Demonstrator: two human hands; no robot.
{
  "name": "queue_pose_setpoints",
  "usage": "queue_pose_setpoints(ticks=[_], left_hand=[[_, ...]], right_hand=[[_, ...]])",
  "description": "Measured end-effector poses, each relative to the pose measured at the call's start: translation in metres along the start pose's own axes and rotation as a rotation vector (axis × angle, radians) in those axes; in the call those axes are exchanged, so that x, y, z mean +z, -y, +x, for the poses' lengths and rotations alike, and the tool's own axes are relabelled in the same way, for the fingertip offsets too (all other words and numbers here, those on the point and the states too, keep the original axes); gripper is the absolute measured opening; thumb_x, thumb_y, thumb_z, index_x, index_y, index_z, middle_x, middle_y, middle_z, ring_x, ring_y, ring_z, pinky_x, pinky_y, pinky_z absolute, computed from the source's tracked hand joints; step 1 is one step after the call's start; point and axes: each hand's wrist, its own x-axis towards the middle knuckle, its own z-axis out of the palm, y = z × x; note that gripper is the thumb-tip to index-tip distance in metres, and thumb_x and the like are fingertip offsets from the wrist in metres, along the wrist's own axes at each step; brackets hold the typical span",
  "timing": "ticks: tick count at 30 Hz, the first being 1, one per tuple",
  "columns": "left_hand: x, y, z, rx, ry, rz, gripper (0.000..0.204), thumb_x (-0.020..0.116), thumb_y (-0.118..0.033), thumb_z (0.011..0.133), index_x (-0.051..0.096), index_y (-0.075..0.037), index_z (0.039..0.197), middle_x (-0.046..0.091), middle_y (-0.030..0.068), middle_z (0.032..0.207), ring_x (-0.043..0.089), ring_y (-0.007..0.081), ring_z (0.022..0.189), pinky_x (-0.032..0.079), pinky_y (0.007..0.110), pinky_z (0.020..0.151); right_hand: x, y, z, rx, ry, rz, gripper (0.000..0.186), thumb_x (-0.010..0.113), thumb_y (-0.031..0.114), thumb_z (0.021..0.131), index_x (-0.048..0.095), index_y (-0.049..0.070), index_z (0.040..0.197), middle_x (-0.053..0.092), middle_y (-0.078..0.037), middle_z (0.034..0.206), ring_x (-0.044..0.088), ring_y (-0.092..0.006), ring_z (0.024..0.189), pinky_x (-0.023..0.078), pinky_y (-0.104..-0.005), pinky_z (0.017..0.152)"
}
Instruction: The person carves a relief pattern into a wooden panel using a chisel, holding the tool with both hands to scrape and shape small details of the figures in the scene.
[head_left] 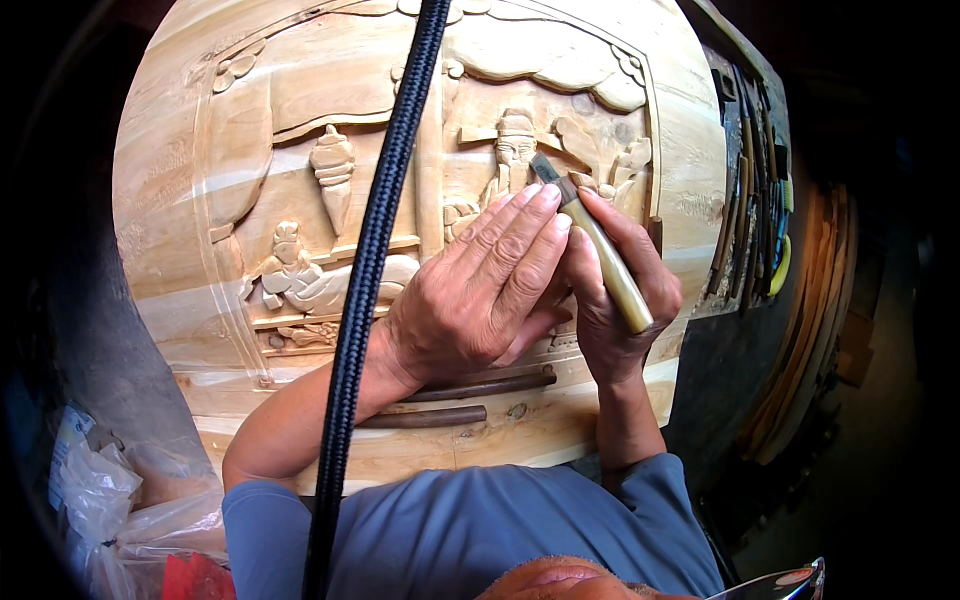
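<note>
My right hand [625, 285] is shut around the pale handle of a carving knife [618, 272], whose flat steel blade points up-left at a carved figure with a winged hat [515, 130] on the wooden relief panel [165, 200]. My left hand [470, 290] lies stretched out with fingers side by side, their tips touching the knife near the blade's base. Its thumb is partly hidden beneath. To the left are a carved reclining figure [305, 270] and a cone-shaped carving [333, 175]. Two dark curved rods [430, 415] lie below my hands.
A black braided cord [390, 180] crosses the view vertically, left of my hands. Several hand tools [745, 200] lie in rows at the panel's right, beside stacked boards [800, 340]. Plastic bags [100, 490] and a red object [195, 580] are at lower left.
</note>
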Motion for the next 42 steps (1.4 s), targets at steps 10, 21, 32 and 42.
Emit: queue_pose_setpoints(ticks=[10,21,32,42], left_hand=[[0.006,0.008,-0.001,0.028,-0.16,0.012,0.061,0.086,-0.008,0.088,0.06,0.007,0.141,0.069,0.0303,0.139,0.074,0.0443,0.124,0.064,0.048,0.103],[-0.008,-0.006,0.003,-0.136,0.057,0.367,0.082,0.092,-0.036,0.082,0.061,-0.004,0.151,0.058,0.0212,0.16,0.052,0.0419,0.15,0.042,0.056,0.122],[-0.006,-0.007,-0.001,0.05,0.18,0.133,0.059,0.089,-0.03,0.088,0.07,-0.001,0.136,0.076,0.0173,0.132,0.07,0.0359,0.131,0.051,0.051,0.117],[-0.009,-0.005,-0.002,0.05,0.006,0.167,0.048,0.084,-0.022,0.096,0.069,-0.004,0.137,0.075,0.0147,0.135,0.074,0.032,0.122,0.058,0.048,0.11]], right_hand=[[0.017,0.007,-0.005,-0.049,-0.108,-0.015,0.03,0.083,0.004,0.094,0.077,-0.006,0.121,0.083,-0.019,0.102,0.083,-0.0211,0.084,0.063,-0.0316,0.074],[-0.02,-0.013,-0.019,0.394,-0.12,0.633,0.06,0.064,0.039,0.113,0.062,-0.014,0.141,0.077,-0.023,0.106,0.077,-0.026,0.092,0.065,-0.0394,0.087],[-0.025,-0.014,-0.021,0.303,-0.013,0.536,0.043,0.065,0.02,0.111,0.065,-0.012,0.139,0.079,-0.02,0.107,0.077,-0.0217,0.096,0.063,-0.0364,0.089],[-0.021,-0.003,-0.009,0.237,0.072,0.443,0.036,0.072,0.015,0.108,0.071,-0.01,0.134,0.082,-0.019,0.11,0.079,-0.0193,0.098,0.062,-0.0305,0.088]])
